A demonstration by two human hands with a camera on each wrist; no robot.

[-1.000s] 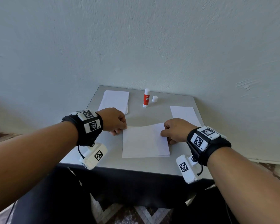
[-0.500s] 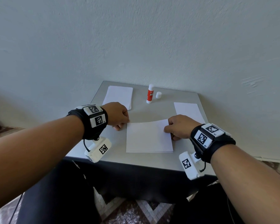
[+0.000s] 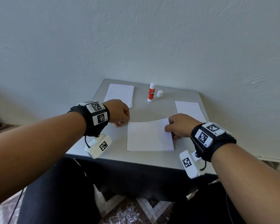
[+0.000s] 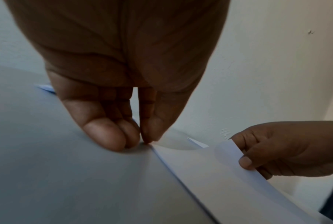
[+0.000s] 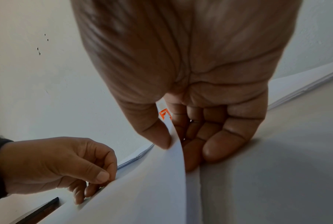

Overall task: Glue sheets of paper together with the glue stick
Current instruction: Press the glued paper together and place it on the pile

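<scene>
While the top sheet point(image 3: 149, 135) lies near the front edge of the tabletop point(image 3: 145, 113), over at least one sheet beneath it, its far edge is lifted and bowed between two pinches. Its near edge rests flat, roughly squared to the sheet below. The left hand point(image 3: 119, 113) pinches the far left corner between thumb and fingertips; the right hand point(image 3: 179, 126) pinches the far right corner, thumb on top. Both hands sit at the sheet's far end, one on either side. In my judgement the coming move is to lower that far edge squarely onto the sheet below and press it flat; uneven lowering risks skew or a crease. The glue stick point(image 3: 151, 92) stands upright and uncapped near the back edge, well beyond both hands, its cap point(image 3: 159, 93) just beside it.
</scene>
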